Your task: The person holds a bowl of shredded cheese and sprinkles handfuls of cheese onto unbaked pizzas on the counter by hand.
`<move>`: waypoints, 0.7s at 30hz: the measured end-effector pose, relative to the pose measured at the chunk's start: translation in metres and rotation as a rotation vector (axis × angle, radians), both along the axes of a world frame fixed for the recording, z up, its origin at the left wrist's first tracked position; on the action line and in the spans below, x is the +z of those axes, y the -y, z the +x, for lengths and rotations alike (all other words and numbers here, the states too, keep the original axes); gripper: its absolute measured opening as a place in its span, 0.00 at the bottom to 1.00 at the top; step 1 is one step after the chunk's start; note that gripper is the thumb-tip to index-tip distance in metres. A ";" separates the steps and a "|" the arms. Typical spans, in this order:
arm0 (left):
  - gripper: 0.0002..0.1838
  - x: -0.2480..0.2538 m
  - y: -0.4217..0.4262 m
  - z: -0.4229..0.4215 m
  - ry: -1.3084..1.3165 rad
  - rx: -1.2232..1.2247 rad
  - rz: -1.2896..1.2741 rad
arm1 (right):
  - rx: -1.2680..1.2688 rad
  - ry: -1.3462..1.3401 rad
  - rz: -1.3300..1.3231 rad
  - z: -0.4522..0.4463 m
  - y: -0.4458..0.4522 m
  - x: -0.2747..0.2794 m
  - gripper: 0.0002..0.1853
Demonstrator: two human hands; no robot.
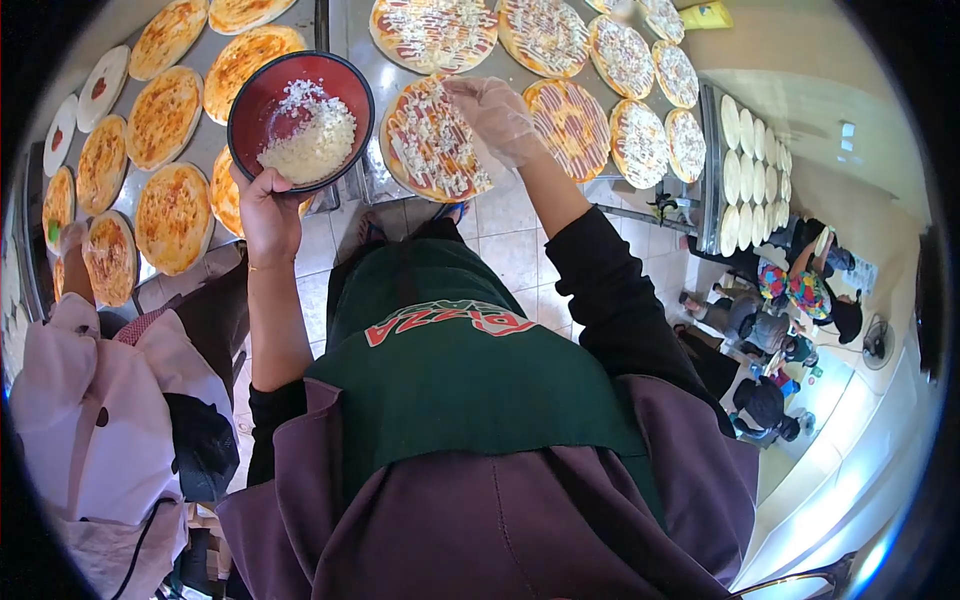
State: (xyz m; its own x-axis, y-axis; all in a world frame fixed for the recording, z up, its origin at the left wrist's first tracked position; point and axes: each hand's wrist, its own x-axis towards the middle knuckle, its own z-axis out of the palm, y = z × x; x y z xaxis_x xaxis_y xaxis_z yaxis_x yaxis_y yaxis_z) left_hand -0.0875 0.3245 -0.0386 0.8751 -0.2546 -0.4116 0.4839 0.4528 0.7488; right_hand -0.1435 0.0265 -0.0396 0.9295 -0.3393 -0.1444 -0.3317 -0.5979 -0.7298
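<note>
My left hand (270,215) grips a red bowl (258,105) with a dark rim, thumb over its near edge. White grated cheese (322,138) lies in it. My right hand (497,120), in a clear plastic glove, hangs over the right edge of a pizza base (430,150) with red sauce and scattered grated cheese. The fingers of that hand are curled together, and what they hold is hidden. Just right of it lies a pizza base (567,125) with pale stripes of sauce and little cheese on it.
Several cheese-topped pizzas (543,35) cover the metal table ahead. Sauced bases (165,118) fill a second table on the left, where a co-worker's hand (75,240) reaches in. A rack of plain dough rounds (745,165) stands right. Other people (770,340) are farther off.
</note>
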 end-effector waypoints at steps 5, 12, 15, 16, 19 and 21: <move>0.32 0.023 0.010 -0.005 0.008 0.045 0.044 | 0.054 0.066 0.199 0.000 0.014 0.003 0.15; 0.29 0.025 0.035 -0.001 0.013 -0.087 0.080 | 0.065 -0.018 0.272 -0.001 0.021 0.066 0.16; 0.31 0.028 0.055 0.000 0.009 -0.174 0.077 | 0.067 0.010 0.464 -0.008 0.016 0.093 0.16; 0.32 0.031 0.063 0.000 0.013 -0.223 0.052 | 0.091 0.054 0.573 -0.009 0.015 0.099 0.15; 0.34 0.032 0.088 -0.006 -0.047 -0.292 0.051 | 0.211 0.126 0.579 -0.008 0.012 0.094 0.15; 0.36 0.031 0.103 -0.008 -0.063 -0.405 0.073 | 0.300 0.152 0.281 -0.008 0.008 0.086 0.15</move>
